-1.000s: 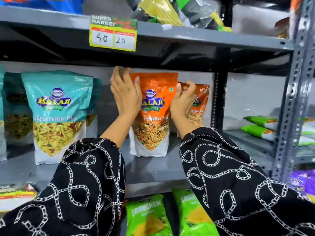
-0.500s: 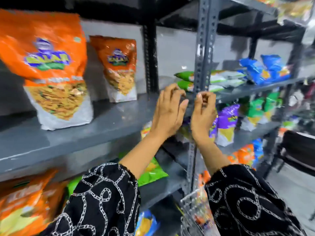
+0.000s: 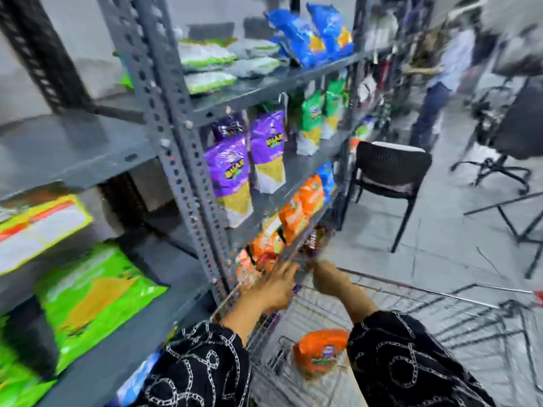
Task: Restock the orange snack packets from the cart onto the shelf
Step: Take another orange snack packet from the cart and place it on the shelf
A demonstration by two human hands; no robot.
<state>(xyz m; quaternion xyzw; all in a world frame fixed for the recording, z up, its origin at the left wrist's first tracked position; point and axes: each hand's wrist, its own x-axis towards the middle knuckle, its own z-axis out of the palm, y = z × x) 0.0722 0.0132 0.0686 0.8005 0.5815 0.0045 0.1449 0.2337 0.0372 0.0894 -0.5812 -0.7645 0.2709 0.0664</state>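
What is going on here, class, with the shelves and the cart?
A person is restocking snacks. Both bare hands, the left hand and right hand, reach over the wire cart beside the grey shelf. Neither visibly holds anything, though the frame is blurred. One orange packet lies in the cart, waiting to be shelved.

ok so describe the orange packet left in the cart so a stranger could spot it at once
Start at the wire cart beside the grey shelving. Look down into its basket, between the two black patterned sleeves: the orange packet lies there. It is the only orange packet off the shelves.
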